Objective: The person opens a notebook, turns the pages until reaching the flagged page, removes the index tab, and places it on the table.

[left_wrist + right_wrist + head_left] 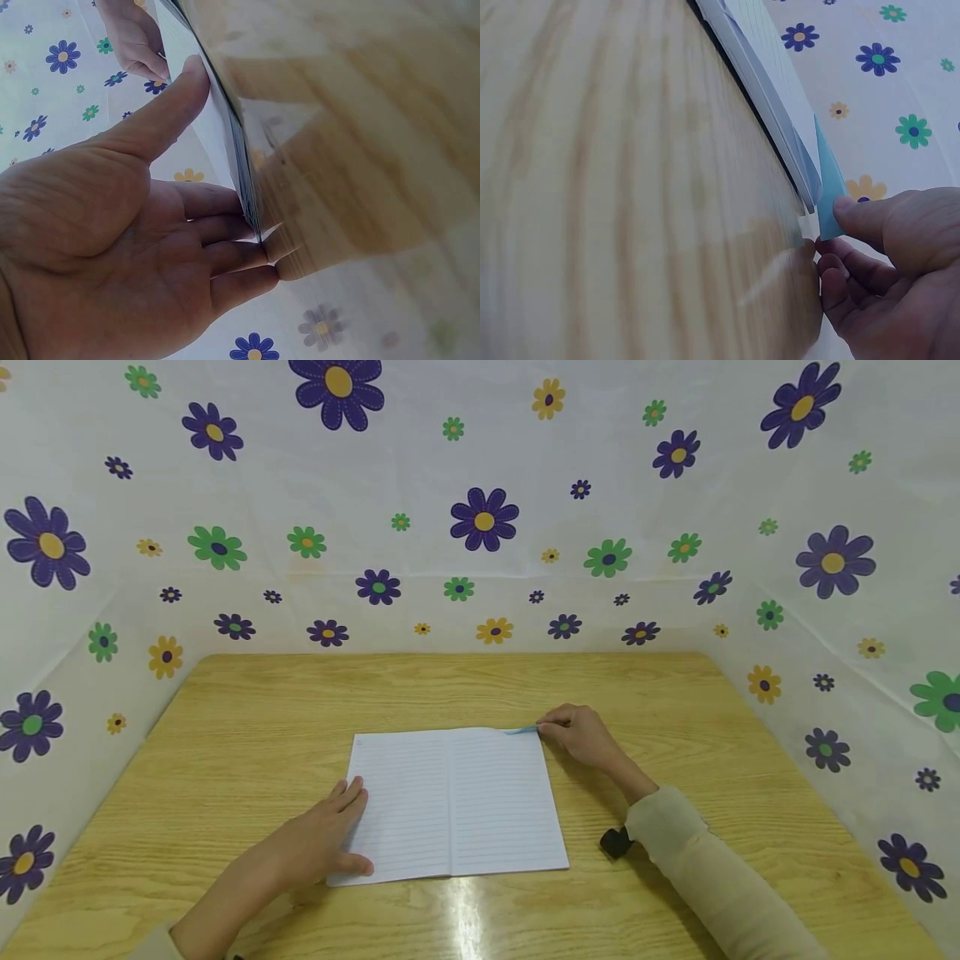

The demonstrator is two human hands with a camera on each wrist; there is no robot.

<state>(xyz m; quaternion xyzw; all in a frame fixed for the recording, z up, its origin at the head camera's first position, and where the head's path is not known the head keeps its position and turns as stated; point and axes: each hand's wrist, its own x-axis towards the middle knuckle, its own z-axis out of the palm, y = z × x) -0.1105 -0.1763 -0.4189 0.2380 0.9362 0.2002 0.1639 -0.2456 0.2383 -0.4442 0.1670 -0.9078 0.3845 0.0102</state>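
A lined notebook (502, 810) lies spread on the wooden table, both visible pages blank apart from small print at the top left. My left hand (318, 835) rests at its left edge, with fingertips and thumb on the page margin. In the left wrist view, the left hand's (127, 225) fingers are extended along the notebook's edge. At the top right corner, my right hand (581, 735) pinches a light blue paper corner (829, 187) between thumb and fingers. That blue paper rises in a thin triangle beside the page corner.
The wooden table (262, 693) extends around the notebook. A white cloth (420, 460) with purple, green and yellow flowers stands behind it and on both sides. A small black device (617, 842) is at the right sleeve's cuff.
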